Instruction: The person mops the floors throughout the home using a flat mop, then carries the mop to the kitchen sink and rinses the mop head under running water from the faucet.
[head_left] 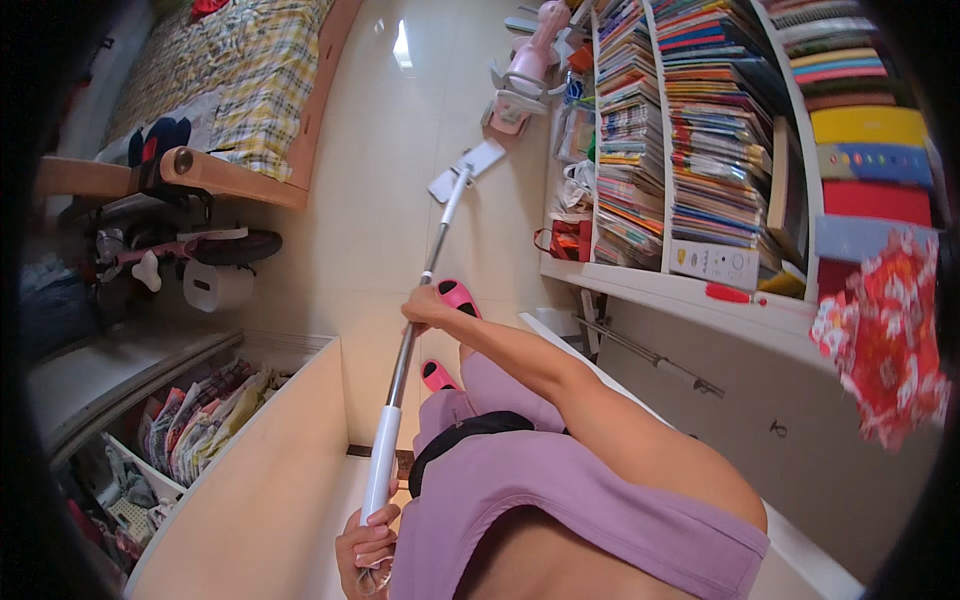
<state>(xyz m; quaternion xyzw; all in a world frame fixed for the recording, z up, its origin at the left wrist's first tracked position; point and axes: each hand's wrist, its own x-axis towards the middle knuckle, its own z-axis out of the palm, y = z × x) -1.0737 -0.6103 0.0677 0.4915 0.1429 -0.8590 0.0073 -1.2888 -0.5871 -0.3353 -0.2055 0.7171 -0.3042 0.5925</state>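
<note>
Down the middle of the frame, a pale glossy floor (390, 110). Filling the upper right, a white bookcase (610, 278) packed with upright books (715, 130). At upper left, a wooden bed (240, 182) under yellow plaid bedding (250, 90); at lower left, a pale-fronted storage unit (240, 460) holding folded clothes (205, 420). Slanting from bottom centre to upper centre, a flat mop (405, 350), its white rectangular head (484, 158) lying on the floor, just short of a pink toy (530, 65). At middle left, a small pink bike (240, 247).

Both hands on the pole: right hand (428, 308) wrapped around the metal shaft at mid-frame, left hand (368, 550) curled around the white handle's lower end at the bottom edge. Smaller again, pink slippers (457, 297) beside the shaft.

Probably mid-stroke, wiping the floor with the head well out in front. For the next move, likely needing a steady two-handed grip, a flat head, and care to steer clear of the toy.

Hidden: underside of the head, pressed toward the floor. Cut off: left forearm. Hard to make out: dark clutter at far left, much of the bike. Cannot tell wet floor from merely shiny.
</note>
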